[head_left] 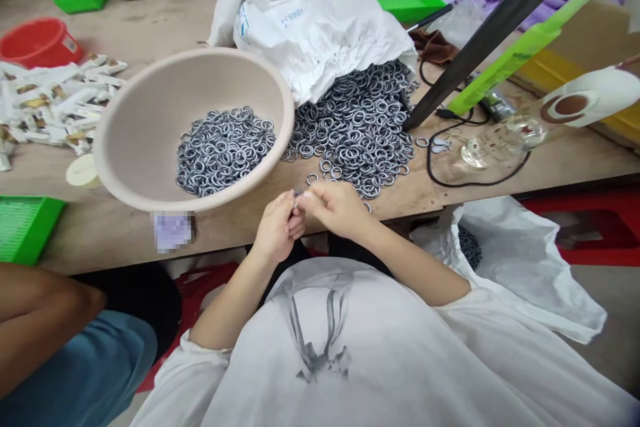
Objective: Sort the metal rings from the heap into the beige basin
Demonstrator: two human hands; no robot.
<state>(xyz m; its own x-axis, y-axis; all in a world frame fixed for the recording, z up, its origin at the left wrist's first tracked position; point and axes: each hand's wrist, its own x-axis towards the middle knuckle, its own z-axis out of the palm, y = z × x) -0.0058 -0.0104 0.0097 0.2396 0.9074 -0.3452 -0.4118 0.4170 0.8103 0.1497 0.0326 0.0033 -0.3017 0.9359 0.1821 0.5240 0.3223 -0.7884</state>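
My left hand (280, 227) and my right hand (340, 205) meet at the table's front edge, fingertips pinched together. Between them shows a small dark bit, mostly hidden by the fingers; its colour is close to that of the metal rings, but its shape cannot be made out. Just beyond my right hand spreads a heap of dark grey rings (367, 123), spilling from a white sack (325, 27). To the left of the heap stands a large beige basin (135, 120), tilted in view, with many more rings (225, 150) in its bottom.
White stick-like pieces (60, 103) lie left of the basin, near a red bowl (40, 40) and green tray (25, 227). A dark upright bar (465, 47), a cable (435, 170) and a clear bottle (505, 137) are on the right. A co-worker's arm (45, 320) is at lower left.
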